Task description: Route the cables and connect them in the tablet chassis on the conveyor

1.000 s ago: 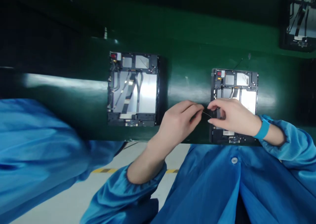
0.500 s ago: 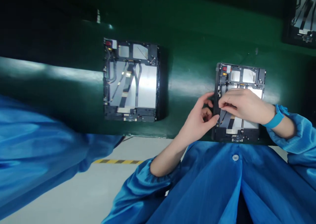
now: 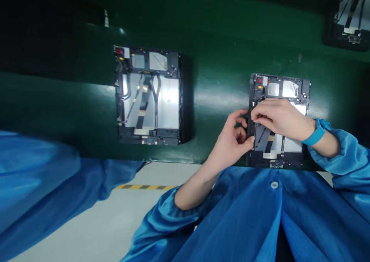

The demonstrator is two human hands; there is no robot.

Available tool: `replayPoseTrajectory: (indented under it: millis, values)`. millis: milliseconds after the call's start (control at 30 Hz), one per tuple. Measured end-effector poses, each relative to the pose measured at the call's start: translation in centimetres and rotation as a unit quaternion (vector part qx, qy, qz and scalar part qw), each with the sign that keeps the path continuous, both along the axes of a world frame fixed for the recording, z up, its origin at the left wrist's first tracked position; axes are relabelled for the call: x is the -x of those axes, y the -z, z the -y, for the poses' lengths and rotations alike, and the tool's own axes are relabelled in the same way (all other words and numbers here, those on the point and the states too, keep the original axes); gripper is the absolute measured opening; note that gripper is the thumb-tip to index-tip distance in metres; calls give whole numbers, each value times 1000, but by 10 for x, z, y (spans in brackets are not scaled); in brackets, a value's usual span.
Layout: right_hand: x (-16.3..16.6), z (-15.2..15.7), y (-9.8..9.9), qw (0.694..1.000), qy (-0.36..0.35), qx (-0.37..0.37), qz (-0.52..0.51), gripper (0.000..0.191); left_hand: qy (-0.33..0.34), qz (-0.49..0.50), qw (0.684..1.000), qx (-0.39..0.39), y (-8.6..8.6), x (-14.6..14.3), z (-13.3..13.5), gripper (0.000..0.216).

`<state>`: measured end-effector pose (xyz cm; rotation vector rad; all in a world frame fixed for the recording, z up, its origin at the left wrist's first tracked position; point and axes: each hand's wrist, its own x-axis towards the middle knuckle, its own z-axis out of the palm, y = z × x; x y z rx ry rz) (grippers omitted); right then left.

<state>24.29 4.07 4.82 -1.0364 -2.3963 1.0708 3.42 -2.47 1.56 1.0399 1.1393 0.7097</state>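
An opened tablet chassis [image 3: 291,88] with silver plates and black flex cables lies on the green conveyor belt [image 3: 219,69] right in front of me. My left hand [image 3: 232,140] is curled against the chassis's left edge, its fingers bent. My right hand [image 3: 279,117], with a blue wristband, rests over the upper left of the chassis, fingers pinched close together on something thin that I cannot make out. Both sleeves are blue.
A second opened tablet chassis [image 3: 148,96] lies on the belt to the left. A third one [image 3: 351,15] shows at the top right corner. Another person's blue sleeve [image 3: 43,177] fills the lower left. Grey floor with a yellow-black stripe [image 3: 144,187] lies below the belt.
Both hands moved from a pinch just left of the chassis onto its left edge and upper left. The view shifted slightly, and the left chassis drifted further left.
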Motion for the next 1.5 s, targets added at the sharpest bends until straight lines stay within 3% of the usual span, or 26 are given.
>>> replayPoseTrajectory:
  millis: [233,367,733,933,1233,1500]
  values:
    - [-2,-3,1,1000,22,-13,5,18,-46,-24,998,24,-3,-11,-7,58]
    - [-1,-5,2,999,37,-14,23,16,-62,-23,998,-12,-3,-14,-19,50]
    - [2,-9,3,999,41,3,14,18,-40,-22,998,-42,3,-13,-26,45]
    - [3,-16,3,995,91,-23,17,23,-49,-54,997,-30,-3,-16,-29,47]
    - [5,-25,6,994,107,-10,11,22,-30,-108,993,-43,-3,-17,-54,36]
    - [6,-27,8,991,129,-4,-19,20,-26,-92,995,-3,-5,-17,-62,35]
